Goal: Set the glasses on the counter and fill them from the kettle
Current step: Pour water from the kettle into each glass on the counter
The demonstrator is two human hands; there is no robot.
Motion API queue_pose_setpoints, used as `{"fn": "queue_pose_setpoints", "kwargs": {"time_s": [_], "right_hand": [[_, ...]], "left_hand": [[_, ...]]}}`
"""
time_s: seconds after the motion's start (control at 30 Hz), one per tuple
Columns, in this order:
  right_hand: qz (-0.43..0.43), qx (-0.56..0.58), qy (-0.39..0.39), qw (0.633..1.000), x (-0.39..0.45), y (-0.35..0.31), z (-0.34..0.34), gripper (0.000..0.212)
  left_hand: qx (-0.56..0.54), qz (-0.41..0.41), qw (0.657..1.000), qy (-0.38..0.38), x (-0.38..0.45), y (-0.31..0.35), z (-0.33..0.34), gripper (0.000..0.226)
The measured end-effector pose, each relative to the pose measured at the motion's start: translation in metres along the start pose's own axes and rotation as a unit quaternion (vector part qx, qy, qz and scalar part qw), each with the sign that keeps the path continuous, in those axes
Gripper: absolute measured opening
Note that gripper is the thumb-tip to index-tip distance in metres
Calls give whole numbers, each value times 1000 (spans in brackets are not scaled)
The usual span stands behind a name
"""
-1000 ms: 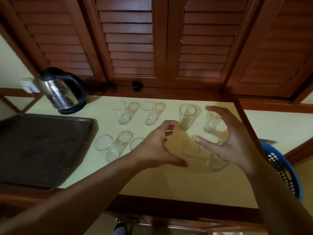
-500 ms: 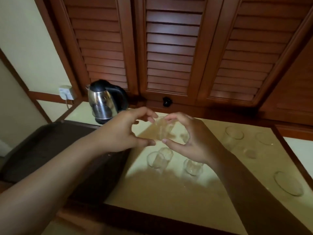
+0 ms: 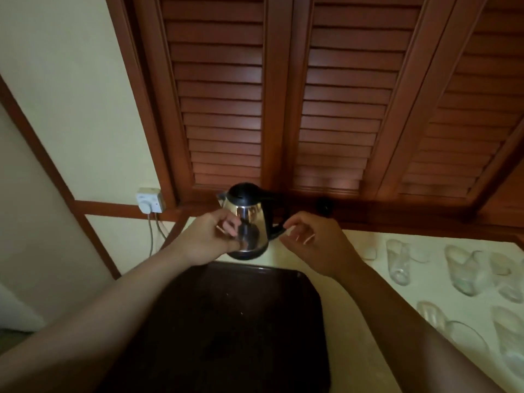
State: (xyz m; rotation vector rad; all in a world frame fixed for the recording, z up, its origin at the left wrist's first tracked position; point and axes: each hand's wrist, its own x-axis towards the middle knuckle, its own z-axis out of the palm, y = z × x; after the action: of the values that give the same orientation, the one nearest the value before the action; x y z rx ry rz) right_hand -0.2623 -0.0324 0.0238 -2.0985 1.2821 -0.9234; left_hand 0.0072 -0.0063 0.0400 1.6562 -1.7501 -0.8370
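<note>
Kettle stands at counter back-left corner, likely heavy and slick-sided if full; take its black handle, which your right hand, fingers loosely curled and empty, nearly touches; left hand grip unclear; fragile glasses along right edge.

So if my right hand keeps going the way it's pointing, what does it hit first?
Most likely the kettle: the right hand reaches left toward its black handle, fingertips almost there. Depth is hard to judge.

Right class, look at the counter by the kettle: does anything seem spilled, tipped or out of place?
Nothing stands out. The kettle stands upright on its base behind the dark tray, the glasses stand on the counter to the right, and no spill shows. Motion blur smears the glasses.
</note>
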Motion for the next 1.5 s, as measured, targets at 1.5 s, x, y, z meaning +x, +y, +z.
{"fn": "queue_pose_setpoints", "kwargs": {"time_s": [1.5], "right_hand": [[180,391,374,822,68,-49,5,38]], "left_hand": [[-237,171,956,37,54,3,14,102]]}}
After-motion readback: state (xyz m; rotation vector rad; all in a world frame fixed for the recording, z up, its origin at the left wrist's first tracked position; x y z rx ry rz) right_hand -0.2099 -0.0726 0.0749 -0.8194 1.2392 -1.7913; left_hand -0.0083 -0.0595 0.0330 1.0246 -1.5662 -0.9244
